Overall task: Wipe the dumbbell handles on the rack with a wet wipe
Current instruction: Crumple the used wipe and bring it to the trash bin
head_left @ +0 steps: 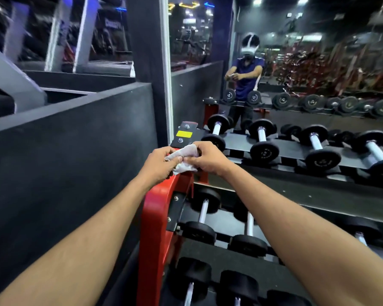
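Observation:
A crumpled white wet wipe [184, 157] is held between both hands above the left end of the dumbbell rack [157, 208]. My left hand [159, 162] pinches its left side and my right hand [208, 157] grips its right side. The rack has a red end frame and three black shelves of black dumbbells with silver handles. The nearest top-shelf dumbbell [216, 129] lies just right of my right hand, apart from it. A second top-shelf dumbbell [262, 134] lies further right. Neither hand touches a handle.
A dark grey partition wall [75, 151] runs along the left of the rack. A mirror [296, 51] behind the rack reflects a person and the gym. Treadmills [16, 82] stand beyond the partition. Lower shelves hold more dumbbells [202, 214].

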The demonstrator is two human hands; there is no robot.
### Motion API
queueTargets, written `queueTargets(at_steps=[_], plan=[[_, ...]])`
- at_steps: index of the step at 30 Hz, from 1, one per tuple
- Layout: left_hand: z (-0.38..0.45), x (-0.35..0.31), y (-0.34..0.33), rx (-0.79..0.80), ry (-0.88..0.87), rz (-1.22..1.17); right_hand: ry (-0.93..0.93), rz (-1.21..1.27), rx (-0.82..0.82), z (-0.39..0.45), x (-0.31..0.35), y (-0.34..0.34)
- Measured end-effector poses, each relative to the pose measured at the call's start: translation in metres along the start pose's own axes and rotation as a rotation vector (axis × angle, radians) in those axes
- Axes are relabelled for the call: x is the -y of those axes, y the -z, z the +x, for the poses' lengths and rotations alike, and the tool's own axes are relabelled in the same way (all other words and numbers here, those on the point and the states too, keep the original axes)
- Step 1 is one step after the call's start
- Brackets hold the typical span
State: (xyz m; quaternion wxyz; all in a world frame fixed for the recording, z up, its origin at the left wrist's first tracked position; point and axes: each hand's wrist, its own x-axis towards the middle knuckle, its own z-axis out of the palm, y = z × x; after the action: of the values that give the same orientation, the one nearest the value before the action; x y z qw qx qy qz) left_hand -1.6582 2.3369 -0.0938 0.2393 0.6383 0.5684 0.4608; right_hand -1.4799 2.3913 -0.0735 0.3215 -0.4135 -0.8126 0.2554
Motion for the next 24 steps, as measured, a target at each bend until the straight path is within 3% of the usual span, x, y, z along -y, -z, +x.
queueTargets(at_steps=[8, 24], plan=[[-0.042, -0.020, 0.047, -0.221, 0.143, -0.078, 0.140, 0.280, 0.131, 0.021, 0.044, -0.030], [-0.227, -0.040, 0.123, -0.615, 0.469, 0.161, 0.477, 0.507, 0.726, -0.024, 0.142, -0.136]])
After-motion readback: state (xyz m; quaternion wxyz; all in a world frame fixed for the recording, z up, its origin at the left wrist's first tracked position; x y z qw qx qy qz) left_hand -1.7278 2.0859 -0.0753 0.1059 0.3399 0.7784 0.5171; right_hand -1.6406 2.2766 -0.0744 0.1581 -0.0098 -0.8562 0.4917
